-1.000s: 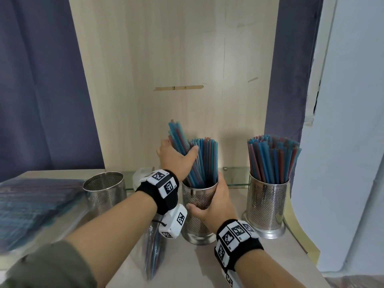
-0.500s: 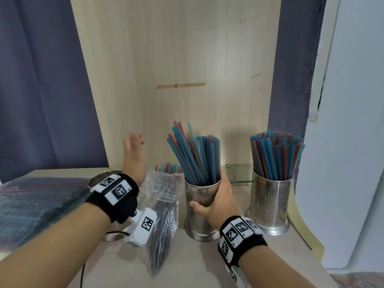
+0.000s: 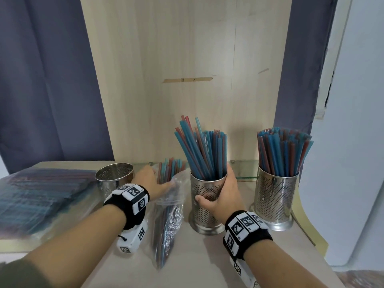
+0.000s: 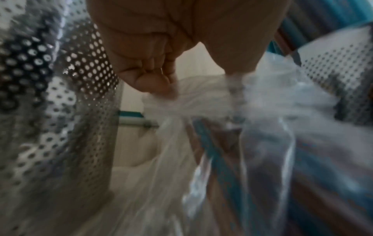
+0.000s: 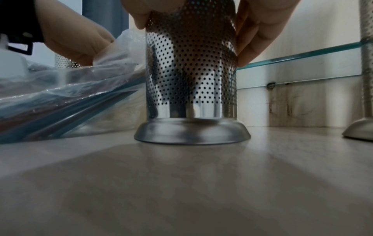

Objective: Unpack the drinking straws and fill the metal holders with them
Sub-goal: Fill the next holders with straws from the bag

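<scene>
Here the table (image 3: pixel 207 267) carries everything, backed by a pale wood panel (image 3: pixel 187 69) between dark curtains (image 3: pixel 45 80). On its left edge lies a flat stack of packs (image 3: pixel 37 196), sealed and full of blue and red straws. Three perforated metal holders stand in a row: the right holder (image 3: pixel 275 198) is packed with straws and stands alone; the middle holder (image 3: pixel 204 201) is upright on its base, with straws (image 3: pixel 204 150) fanning out of its top, some leaning left; the left holder (image 3: pixel 113 175) shows only bare mesh inside. Between the left and middle holders lies an open bag (image 3: pixel 168 221), more straws poking from its mouth toward the panel. The right hand (image 3: pixel 221 196) wraps the middle holder, thumb on the near side and fingers (image 5: pixel 252 43) on the far side. The left hand (image 3: pixel 151 181) pinches the crumpled plastic at the bag's mouth between thumb and curled fingers (image 4: pixel 149 81).
</scene>
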`<state>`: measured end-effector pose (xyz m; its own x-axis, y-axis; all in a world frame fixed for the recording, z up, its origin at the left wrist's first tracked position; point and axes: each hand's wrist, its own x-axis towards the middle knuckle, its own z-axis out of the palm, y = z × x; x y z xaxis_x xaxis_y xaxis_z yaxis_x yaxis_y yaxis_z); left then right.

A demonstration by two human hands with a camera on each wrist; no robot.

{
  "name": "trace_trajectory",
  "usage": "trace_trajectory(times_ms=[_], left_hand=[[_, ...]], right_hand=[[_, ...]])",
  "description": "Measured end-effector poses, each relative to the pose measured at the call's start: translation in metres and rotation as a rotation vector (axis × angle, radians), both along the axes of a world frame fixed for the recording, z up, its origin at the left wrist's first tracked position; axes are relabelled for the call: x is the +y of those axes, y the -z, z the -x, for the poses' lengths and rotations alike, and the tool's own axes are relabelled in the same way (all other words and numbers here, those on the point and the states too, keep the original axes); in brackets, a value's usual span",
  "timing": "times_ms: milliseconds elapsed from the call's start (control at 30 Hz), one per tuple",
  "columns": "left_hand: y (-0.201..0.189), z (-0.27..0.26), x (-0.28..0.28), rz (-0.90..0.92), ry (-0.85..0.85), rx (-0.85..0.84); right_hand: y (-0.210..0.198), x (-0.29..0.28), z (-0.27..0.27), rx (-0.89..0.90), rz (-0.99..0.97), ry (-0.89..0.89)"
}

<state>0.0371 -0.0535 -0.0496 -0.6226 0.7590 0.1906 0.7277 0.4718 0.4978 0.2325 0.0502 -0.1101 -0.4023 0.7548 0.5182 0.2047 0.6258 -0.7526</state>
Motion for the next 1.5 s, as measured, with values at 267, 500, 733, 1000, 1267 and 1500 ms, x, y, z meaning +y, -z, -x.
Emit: trace_trajectory(times_ms=[267, 500, 733, 1000, 1267, 1500], left_hand=[[0.024, 0.010, 0.023, 0.084, -0.016, 0.062], [0.021, 0.010, 0.035, -0.004, -0.067, 0.051], [0.037, 0.024, 0.045, -0.282, -0.003, -0.235], [0.017, 0.021, 0.046, -0.419, -0.089, -0.277], [-0.064, -0.038, 0.039, -0.871, 0.420, 0.175], [-0.082, -0.049, 0.068, -0.568, 0.608, 0.436]], right_hand=[[0.001, 0.002, 0.002, 0.004, -0.017, -0.006], [0.005, 0.006, 0.003, 0.013, 0.012, -0.022], [0.005, 0.007, 0.003, 0.017, 0.032, -0.035], [0.006, 0.007, 0.003, -0.011, 0.045, -0.019], [0.006, 0.007, 0.004, -0.012, 0.052, -0.005], [0.007, 0.006, 0.004, -0.011, 0.054, -0.002]])
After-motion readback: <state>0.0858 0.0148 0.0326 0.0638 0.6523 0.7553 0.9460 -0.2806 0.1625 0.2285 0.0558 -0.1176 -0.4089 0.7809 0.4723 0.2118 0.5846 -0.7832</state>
